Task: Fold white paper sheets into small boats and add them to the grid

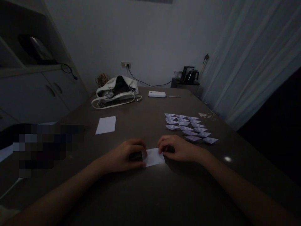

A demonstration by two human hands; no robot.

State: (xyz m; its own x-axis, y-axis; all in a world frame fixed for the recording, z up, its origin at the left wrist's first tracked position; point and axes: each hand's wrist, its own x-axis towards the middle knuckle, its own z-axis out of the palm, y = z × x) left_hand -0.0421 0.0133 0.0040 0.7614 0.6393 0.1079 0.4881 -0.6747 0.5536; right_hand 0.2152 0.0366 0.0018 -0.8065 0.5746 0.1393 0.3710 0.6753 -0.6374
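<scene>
A small white sheet of paper lies near the middle of the dark table, between my two hands. My left hand grips its left edge, fingertips at the upper corner and thumb at the lower one. At the paper's upper right corner, my right hand has its fingers curled and pinched on the edge. Folded paper boats stand in several rows beyond my right hand. Farther off, to the left, is a stack of white paper.
A white handbag sits at the table's far left, with a white power bank and short cable to its right. Paper scraps lie near the right edge. A black kettle stands behind the table, beside a pale curtain.
</scene>
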